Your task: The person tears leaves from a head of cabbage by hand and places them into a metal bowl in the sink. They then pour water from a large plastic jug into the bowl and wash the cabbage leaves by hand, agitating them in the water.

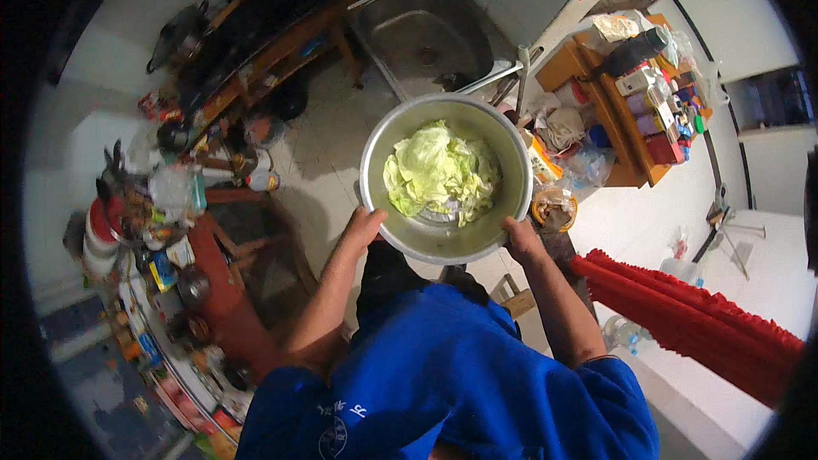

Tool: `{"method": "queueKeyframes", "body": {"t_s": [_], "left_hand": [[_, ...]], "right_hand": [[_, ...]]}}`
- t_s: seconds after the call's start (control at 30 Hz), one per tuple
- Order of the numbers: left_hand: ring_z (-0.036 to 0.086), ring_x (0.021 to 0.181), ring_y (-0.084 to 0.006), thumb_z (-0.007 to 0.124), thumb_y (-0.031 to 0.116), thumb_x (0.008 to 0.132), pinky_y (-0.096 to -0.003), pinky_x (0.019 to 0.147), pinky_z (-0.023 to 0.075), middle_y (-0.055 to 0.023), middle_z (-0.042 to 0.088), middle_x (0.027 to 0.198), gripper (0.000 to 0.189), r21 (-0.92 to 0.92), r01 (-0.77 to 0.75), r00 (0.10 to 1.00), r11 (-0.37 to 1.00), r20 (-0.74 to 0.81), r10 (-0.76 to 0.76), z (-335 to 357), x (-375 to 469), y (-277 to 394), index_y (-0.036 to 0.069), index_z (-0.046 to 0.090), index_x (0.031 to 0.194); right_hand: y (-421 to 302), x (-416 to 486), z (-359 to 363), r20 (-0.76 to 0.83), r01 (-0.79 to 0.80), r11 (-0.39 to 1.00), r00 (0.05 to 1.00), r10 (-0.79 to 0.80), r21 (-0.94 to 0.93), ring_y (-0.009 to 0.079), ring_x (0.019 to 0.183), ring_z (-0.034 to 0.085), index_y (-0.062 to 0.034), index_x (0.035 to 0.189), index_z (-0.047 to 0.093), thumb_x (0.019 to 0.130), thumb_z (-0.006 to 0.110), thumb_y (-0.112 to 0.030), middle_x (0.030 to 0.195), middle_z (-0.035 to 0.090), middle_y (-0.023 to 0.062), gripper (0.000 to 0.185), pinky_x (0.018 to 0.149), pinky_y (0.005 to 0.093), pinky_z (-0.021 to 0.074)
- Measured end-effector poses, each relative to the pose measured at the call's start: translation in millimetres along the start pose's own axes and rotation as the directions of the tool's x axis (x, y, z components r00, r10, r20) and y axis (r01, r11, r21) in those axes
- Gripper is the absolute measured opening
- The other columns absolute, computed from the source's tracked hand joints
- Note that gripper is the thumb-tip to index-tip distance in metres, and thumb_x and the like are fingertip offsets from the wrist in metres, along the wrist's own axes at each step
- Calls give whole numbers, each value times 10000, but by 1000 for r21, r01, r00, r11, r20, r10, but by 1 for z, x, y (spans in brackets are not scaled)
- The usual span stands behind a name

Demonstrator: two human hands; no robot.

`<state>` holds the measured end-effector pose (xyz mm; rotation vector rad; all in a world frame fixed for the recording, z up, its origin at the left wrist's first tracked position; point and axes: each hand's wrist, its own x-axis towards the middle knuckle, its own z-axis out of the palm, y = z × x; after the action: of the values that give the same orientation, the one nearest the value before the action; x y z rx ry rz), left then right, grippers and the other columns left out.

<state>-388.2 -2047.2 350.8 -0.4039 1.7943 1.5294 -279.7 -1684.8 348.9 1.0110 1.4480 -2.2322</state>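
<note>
A large round metal basin [446, 249] is held level in front of my body, above the tiled floor. Pale green lettuce leaves [428, 169] lie loosely heaped in it, mostly towards its middle. My left hand [365, 225] grips the rim at the near left, thumb over the edge. On the near right, my right hand [521, 237] grips the rim in the same way. The fingers of both hands are hidden under or behind the basin wall.
Beyond the basin is a metal sink [422, 45]. Condiments and kitchenware crowd a red-topped table [230, 294] at the left. On the right stand a wooden cabinet [620, 121] loaded with boxes, an orange basket [555, 211] and a hanging red cloth [690, 319].
</note>
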Motion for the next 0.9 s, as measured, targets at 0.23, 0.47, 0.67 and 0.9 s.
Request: {"method": "queueKeyframes", "body": {"t_s": [0.23,0.47,0.67,0.9], "left_hand": [[669,926,-228,578,193,893,-394,820,525,-134,685,1069,454,261,-67,987,963,160,25,-78,139,144,-113,594,1228],[664,956,-242,615,220,903,-376,821,527,-153,682,1118,409,233,5,984,972,172,-46,-115,253,230,-84,647,1175],[654,951,-241,664,231,878,-394,830,520,-124,685,1074,426,234,1,993,972,119,-30,-86,319,286,-74,650,1176],[615,842,-211,699,260,841,-376,720,486,-72,659,974,398,357,69,975,931,176,-140,-148,476,268,17,669,1155]], "right_hand": [[-24,93,93,-206,8,969,978,44,247,255,836,674,44,1128,616,881,593,-161,959,657,117,321,750,397,563],[-77,147,176,-382,72,938,922,67,338,276,854,675,89,1151,599,889,588,-122,993,657,151,336,723,415,583],[-92,236,163,-484,173,921,875,20,350,265,788,676,56,1153,623,885,610,-132,954,675,152,328,646,399,565],[-86,320,195,-539,26,960,832,134,278,287,783,673,53,1188,638,850,652,-235,972,691,162,445,669,423,560]]}}
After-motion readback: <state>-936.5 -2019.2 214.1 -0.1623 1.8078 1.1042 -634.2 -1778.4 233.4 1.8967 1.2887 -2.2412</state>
